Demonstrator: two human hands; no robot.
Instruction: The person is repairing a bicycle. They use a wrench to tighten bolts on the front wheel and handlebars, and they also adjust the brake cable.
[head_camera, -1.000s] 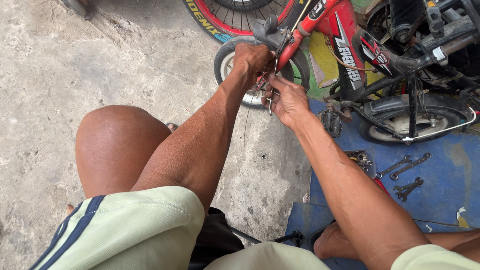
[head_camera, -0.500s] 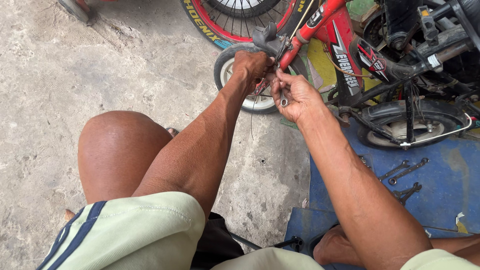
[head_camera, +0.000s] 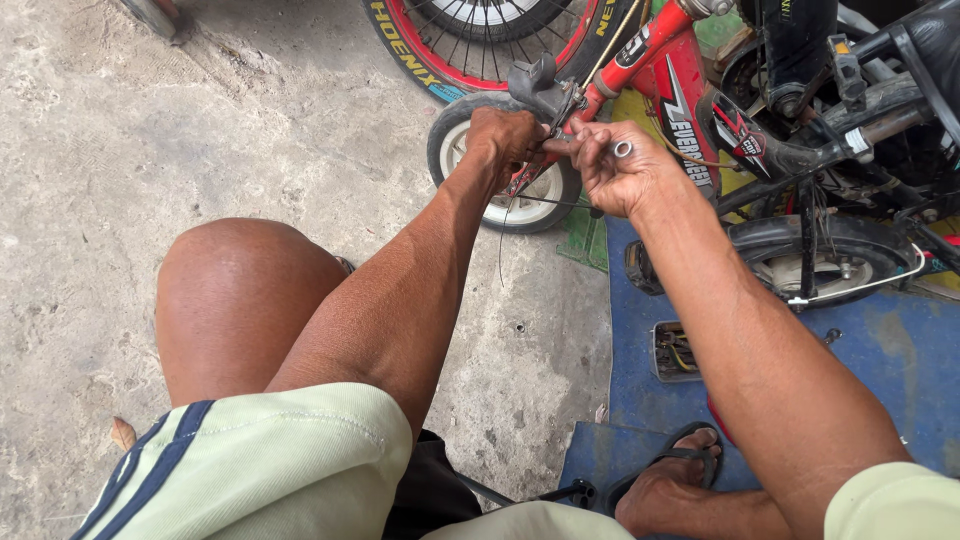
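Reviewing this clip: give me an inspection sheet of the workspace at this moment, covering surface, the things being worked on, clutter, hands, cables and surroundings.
Surface: rough concrete floor; blue mat at right.
Job's things: small red bicycle lying tilted; its small white-rimmed wheel on the concrete; thin silver metal tool.
Clutter: small open tray of bits on the mat; dry leaf on the concrete.
Hands: left hand grips a part at the bicycle's frame; right hand closed on the metal tool.
Cables: thin dark wire hangs below the hands.
Surroundings: larger wheel with red rim behind; dark bicycle parts at right; sandalled foot on the mat.
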